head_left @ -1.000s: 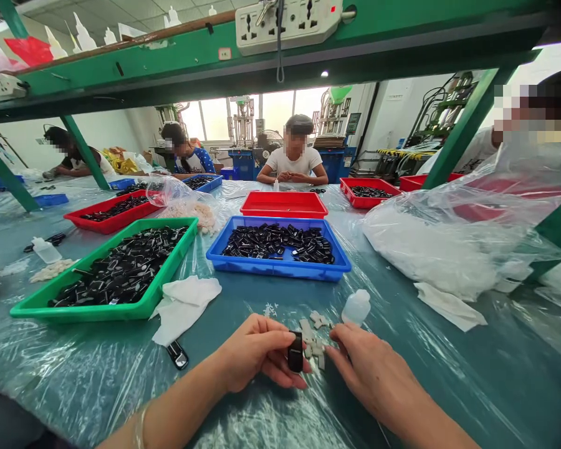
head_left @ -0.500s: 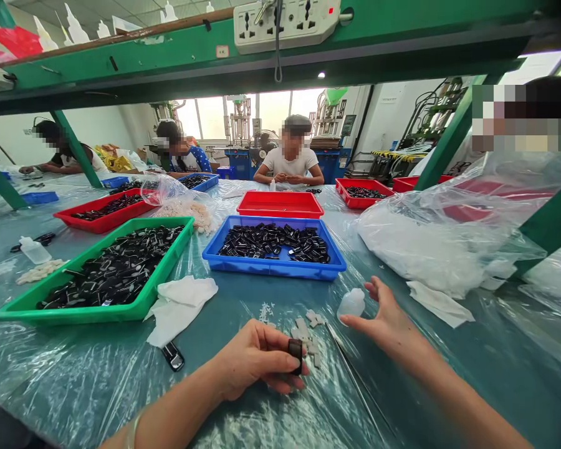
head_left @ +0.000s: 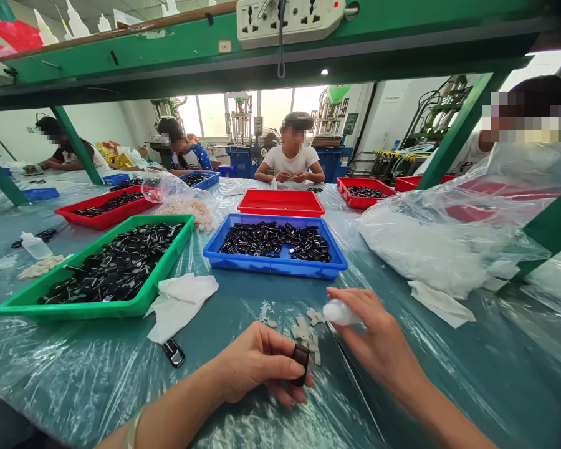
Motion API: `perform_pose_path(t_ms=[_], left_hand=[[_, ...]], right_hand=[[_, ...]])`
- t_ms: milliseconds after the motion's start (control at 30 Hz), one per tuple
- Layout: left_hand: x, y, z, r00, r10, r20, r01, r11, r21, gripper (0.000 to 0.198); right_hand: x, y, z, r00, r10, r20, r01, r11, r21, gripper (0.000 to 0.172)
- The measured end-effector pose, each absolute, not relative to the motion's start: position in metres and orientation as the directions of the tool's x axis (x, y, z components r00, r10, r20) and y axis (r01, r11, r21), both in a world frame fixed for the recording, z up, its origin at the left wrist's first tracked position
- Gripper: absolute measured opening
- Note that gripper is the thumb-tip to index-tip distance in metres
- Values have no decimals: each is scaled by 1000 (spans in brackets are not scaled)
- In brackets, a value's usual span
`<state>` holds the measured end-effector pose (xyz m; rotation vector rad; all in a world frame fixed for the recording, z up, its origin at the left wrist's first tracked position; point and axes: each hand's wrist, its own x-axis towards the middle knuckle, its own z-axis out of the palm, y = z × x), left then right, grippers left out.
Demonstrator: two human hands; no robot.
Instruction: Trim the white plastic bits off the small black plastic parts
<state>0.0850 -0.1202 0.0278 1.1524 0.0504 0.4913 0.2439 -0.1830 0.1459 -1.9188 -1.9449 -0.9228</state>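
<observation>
My left hand [head_left: 257, 368] is closed around a small black plastic part [head_left: 301, 362], pinched upright between thumb and fingers just above the plastic-covered table. My right hand [head_left: 374, 340] is wrapped around a small white squeeze bottle [head_left: 339, 312], lifted and tipped with its end pointing left. Between the hands lie several small whitish pieces [head_left: 308, 333]. A blue tray [head_left: 273, 267] full of black parts stands just beyond the hands.
A green tray [head_left: 93, 308] of black parts and a white cloth [head_left: 180, 302] lie to the left, with another black part [head_left: 173, 352] nearby. A big clear bag [head_left: 449, 243] fills the right. Red trays [head_left: 283, 204] and other seated people are across the table.
My right hand left the whitish pieces, reached to the white bottle standing farther back, and has picked it up. The left hand kept hold of the black part.
</observation>
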Motion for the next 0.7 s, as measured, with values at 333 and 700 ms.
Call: perform_pose_path(t_ms=[333,700], left_hand=[[83,-121,28,906,358,225,-341,305,889,47],[85,-121,25,916,333,222,-328,306,894,47]], right_hand=[[230,-192,131,-684,496,535,556,-120,822,44],[224,-197,129,-734,479,481,494,-108,863,38]])
